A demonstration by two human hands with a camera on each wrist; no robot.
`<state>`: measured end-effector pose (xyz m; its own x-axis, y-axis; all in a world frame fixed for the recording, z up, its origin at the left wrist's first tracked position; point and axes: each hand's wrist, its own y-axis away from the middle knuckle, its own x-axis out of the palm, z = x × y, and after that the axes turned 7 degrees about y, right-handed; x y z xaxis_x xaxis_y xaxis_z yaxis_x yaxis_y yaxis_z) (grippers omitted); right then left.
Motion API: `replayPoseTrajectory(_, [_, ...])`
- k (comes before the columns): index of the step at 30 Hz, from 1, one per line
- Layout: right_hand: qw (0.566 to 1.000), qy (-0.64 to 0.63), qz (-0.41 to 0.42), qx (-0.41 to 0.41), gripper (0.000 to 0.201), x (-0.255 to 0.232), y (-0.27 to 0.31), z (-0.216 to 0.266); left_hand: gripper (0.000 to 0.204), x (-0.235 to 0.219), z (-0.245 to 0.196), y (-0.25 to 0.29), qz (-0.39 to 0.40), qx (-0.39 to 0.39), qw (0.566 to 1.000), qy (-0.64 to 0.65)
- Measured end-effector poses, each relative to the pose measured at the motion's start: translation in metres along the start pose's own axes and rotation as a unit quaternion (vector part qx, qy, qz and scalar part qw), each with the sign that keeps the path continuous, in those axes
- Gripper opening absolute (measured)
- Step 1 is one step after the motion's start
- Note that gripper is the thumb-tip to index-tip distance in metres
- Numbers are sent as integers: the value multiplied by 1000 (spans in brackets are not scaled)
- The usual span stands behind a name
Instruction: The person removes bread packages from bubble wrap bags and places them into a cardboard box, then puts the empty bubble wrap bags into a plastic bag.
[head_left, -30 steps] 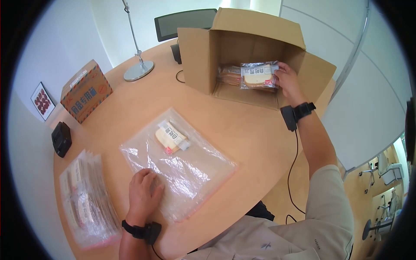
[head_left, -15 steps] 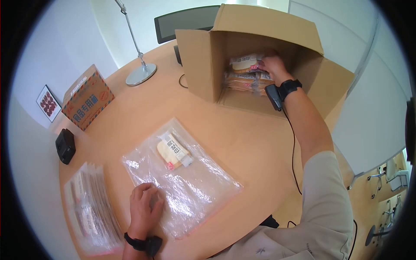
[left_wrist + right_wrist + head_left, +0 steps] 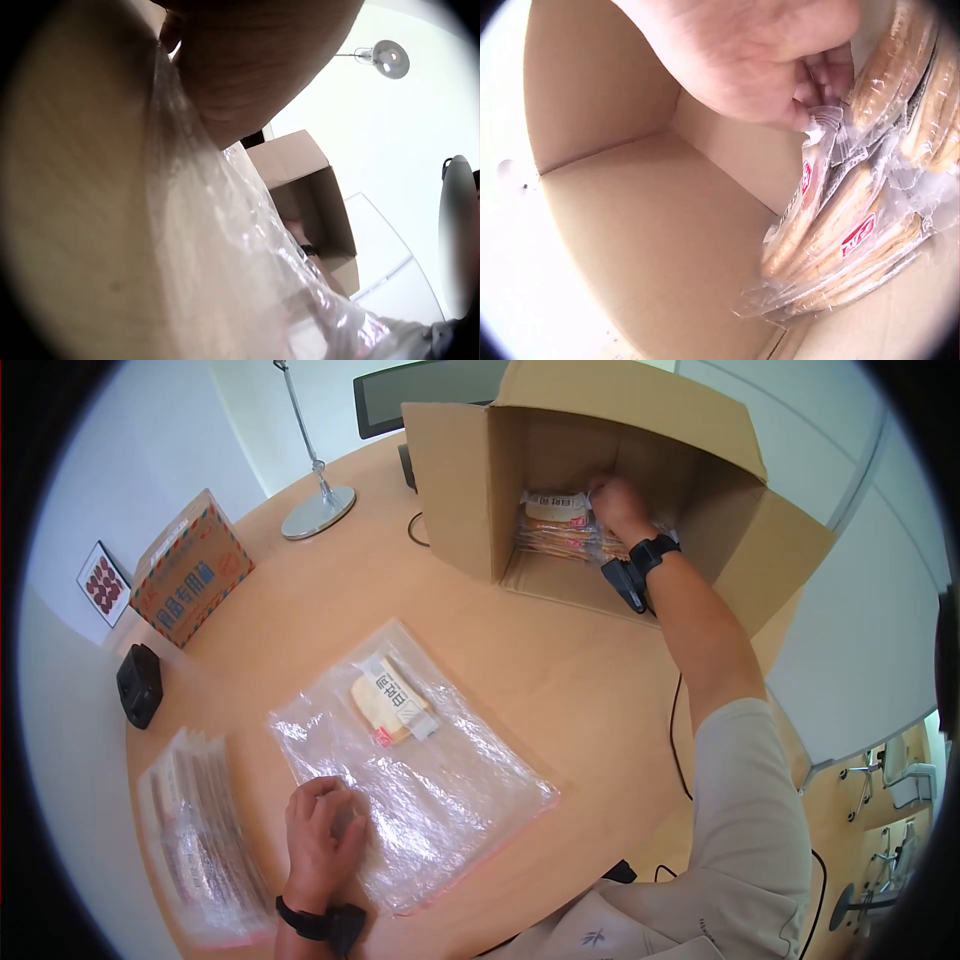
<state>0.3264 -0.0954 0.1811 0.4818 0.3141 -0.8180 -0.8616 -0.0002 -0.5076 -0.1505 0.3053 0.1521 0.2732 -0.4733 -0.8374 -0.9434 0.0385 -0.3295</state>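
Observation:
My right hand (image 3: 619,508) is inside the open cardboard box (image 3: 560,586). In the right wrist view, its fingers pinch the clear wrapper end of a packaged bread slice (image 3: 802,191), which leans against other packs. My left hand (image 3: 322,835) rests with loosely bent fingers on the near left edge of a large clear plastic bag (image 3: 465,785). Another wrapped bread slice (image 3: 388,700) lies at the upper part of that bag. In the left wrist view the bag's film (image 3: 225,217) runs up to the hand.
A stack of filled clear bags (image 3: 200,845) stands at the left table edge. Behind it are a black device (image 3: 140,685) and a printed carton (image 3: 192,575). A lamp base (image 3: 319,513) and a monitor (image 3: 415,398) are at the back.
My right hand carried a wrapped bread slice into the box, set it on the left pile, released it, and moved right to another pack. My left hand has stayed on the bag.

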Motion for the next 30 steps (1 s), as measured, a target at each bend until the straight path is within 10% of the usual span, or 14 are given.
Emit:
replayPoseTrajectory(26, [990,101,29,-93,22,4,28,-1,32,-2,3,0,-3,1,1000,14])
replayPoseTrajectory(30, [982,68,-110,-140,26,-9,50,7,30,-2,3,1,-12,20,1000,10])
